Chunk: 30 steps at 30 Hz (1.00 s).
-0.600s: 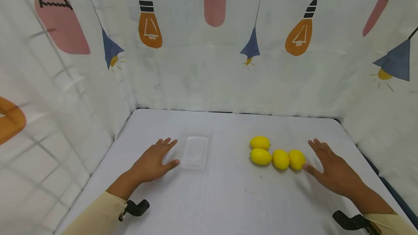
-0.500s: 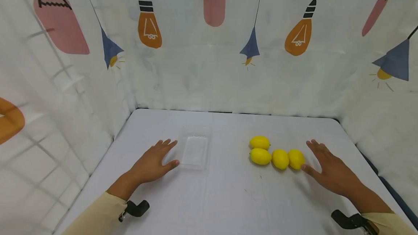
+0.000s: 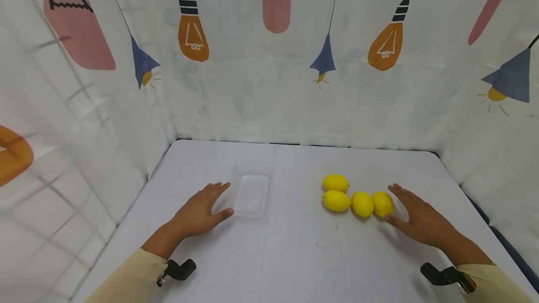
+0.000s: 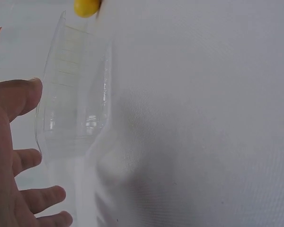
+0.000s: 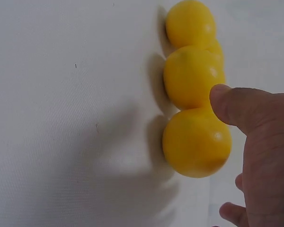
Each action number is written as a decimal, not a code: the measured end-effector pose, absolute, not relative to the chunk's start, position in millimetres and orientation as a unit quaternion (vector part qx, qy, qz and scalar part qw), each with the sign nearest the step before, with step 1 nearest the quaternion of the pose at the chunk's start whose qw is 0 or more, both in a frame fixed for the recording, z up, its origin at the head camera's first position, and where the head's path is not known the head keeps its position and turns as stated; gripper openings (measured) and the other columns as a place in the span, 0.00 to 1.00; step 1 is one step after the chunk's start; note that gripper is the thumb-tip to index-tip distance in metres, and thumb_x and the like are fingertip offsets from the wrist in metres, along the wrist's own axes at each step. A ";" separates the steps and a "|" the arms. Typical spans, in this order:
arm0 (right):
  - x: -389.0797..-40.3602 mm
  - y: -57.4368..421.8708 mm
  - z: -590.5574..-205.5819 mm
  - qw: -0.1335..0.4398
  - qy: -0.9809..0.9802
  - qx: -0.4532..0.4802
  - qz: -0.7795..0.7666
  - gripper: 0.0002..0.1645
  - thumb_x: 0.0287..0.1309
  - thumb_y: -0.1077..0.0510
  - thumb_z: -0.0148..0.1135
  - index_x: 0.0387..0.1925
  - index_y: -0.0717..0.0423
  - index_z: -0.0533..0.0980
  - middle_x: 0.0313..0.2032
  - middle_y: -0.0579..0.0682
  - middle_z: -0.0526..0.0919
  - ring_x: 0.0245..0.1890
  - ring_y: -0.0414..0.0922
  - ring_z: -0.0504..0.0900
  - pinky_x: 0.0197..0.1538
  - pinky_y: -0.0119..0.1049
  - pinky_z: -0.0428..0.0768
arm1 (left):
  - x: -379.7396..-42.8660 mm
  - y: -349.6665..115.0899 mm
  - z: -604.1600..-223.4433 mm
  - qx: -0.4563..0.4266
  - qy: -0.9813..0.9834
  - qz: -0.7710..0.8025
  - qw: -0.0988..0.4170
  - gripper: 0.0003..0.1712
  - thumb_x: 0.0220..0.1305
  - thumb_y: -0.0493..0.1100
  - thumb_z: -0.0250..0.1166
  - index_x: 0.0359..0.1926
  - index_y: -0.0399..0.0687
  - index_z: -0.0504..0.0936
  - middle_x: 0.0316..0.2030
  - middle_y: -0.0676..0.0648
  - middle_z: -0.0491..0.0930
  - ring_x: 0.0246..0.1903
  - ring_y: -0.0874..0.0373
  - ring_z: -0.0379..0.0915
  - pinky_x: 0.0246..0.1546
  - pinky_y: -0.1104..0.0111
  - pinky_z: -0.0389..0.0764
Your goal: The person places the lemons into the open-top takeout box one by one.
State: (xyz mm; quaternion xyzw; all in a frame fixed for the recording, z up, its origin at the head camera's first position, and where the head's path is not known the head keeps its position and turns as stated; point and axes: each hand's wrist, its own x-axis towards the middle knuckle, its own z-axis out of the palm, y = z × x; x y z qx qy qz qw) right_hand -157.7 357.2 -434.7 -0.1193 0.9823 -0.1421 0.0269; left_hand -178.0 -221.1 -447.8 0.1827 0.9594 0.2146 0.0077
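Note:
A clear plastic tray (image 3: 251, 195) lies on the table left of the middle. My left hand (image 3: 200, 212) hovers at its left side, fingers spread, holding nothing; in the left wrist view the thumb (image 4: 26, 97) overlaps the tray's edge. Several yellow lemons sit together right of the middle: two at the left of the group, one behind the other, then a third lemon (image 3: 362, 204) and a rightmost lemon (image 3: 382, 204) side by side. My right hand (image 3: 421, 216) is just right of the rightmost lemon, fingers extended, thumb tip close to it, nothing in its grasp.
A white cloth covers the table (image 3: 294, 256). White curtains (image 3: 236, 97) printed with lamps and bulbs stand behind it and along both sides. Each wrist carries a black camera mount (image 3: 181, 270).
My right hand has moved a little left, nearer the rightmost lemon. The left hand has barely shifted. Tray and lemons stay where they were.

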 end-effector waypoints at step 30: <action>-176.6 357.1 -443.4 0.061 0.985 -0.089 -0.132 0.54 0.52 0.37 0.77 0.71 0.60 0.67 0.58 0.68 0.78 0.56 0.66 0.77 0.50 0.66 0.79 | -180.0 -219.6 -446.2 0.190 0.959 0.209 0.006 0.44 0.70 0.66 0.61 0.77 0.48 0.64 0.71 0.32 0.65 0.72 0.29 0.54 0.68 0.34 0.56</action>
